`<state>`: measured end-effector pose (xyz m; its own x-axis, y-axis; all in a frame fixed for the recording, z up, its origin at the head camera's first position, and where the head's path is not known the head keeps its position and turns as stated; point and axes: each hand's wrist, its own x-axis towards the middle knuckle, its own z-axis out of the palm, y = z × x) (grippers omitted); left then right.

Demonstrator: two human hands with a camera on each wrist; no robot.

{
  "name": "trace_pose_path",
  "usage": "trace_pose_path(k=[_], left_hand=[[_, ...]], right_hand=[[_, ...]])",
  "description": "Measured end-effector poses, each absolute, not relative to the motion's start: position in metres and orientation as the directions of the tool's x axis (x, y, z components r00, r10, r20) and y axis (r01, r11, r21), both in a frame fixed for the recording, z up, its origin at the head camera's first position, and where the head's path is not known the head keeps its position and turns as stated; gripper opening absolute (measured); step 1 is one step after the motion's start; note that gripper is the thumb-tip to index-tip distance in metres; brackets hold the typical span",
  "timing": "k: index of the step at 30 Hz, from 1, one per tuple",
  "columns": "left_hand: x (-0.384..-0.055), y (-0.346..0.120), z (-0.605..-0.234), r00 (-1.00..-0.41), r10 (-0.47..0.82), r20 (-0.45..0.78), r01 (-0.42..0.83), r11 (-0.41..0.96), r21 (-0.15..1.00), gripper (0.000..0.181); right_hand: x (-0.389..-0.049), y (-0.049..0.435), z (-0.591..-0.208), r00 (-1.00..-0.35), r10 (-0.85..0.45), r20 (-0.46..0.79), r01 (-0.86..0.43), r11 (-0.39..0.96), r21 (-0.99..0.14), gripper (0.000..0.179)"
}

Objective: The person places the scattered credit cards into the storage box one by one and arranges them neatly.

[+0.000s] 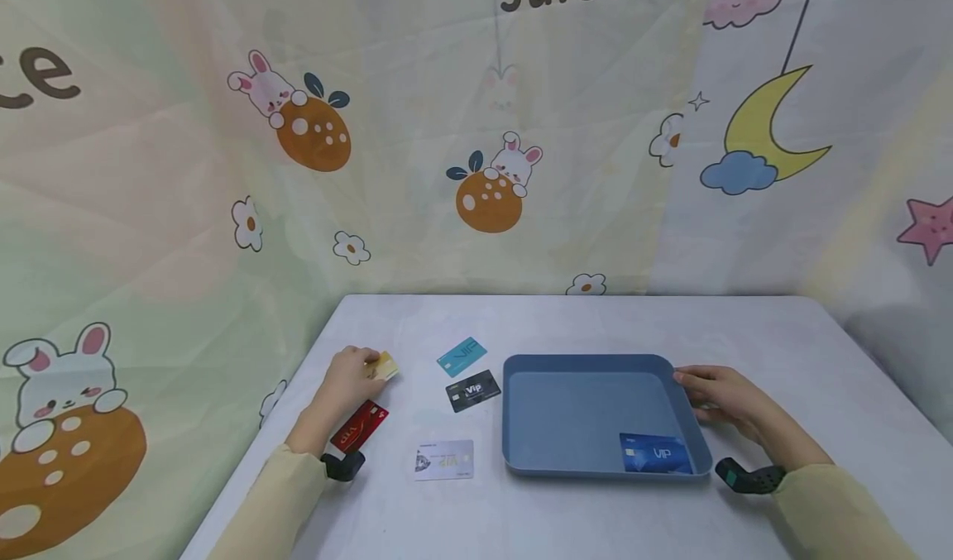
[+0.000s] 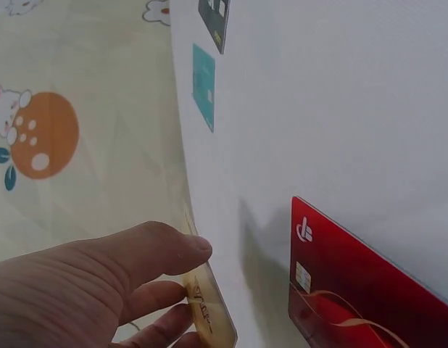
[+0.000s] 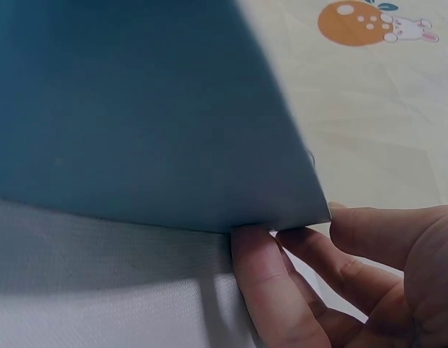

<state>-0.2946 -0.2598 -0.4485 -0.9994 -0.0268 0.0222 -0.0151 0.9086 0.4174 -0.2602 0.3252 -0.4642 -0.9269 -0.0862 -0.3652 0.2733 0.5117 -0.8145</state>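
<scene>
My left hand (image 1: 353, 376) pinches a gold card (image 1: 384, 367) between thumb and fingers; the left wrist view has this card (image 2: 209, 308) tilted on edge. A red card (image 1: 360, 426) lies close to that hand's wrist. At the right, my right hand (image 1: 733, 400) holds the rim of a blue tray (image 1: 581, 363), with its thumb (image 3: 369, 228) at the outer edge and fingers against the wall from below. Inside the tray, a dark blue VIP card (image 1: 656, 454) rests in the near right corner.
Left of the tray lie a teal card (image 1: 462, 356), a black card (image 1: 473, 391) and a silver-white card (image 1: 444, 461), spread out on the white table (image 1: 417, 519). Behind the table hangs a printed cloth (image 1: 402, 196).
</scene>
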Motion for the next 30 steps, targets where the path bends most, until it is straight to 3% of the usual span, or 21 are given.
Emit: trace_pose_path(k=[19, 30], left_hand=[[-0.298, -0.22, -0.434, -0.988, 0.106, 0.117, 0.145, 0.902, 0.407, 0.053], [-0.301, -0.194, -0.429, -0.985, 0.143, 0.093, 0.17, 0.879, 0.445, 0.056]], right_hand=[[-0.26, 0.325, -0.466, -0.931, -0.079, -0.356, 0.266, 0.519, -0.812, 0.071], [-0.26, 0.324, -0.465, -0.927, -0.07, -0.368, 0.283, 0.512, -0.811, 0.073]])
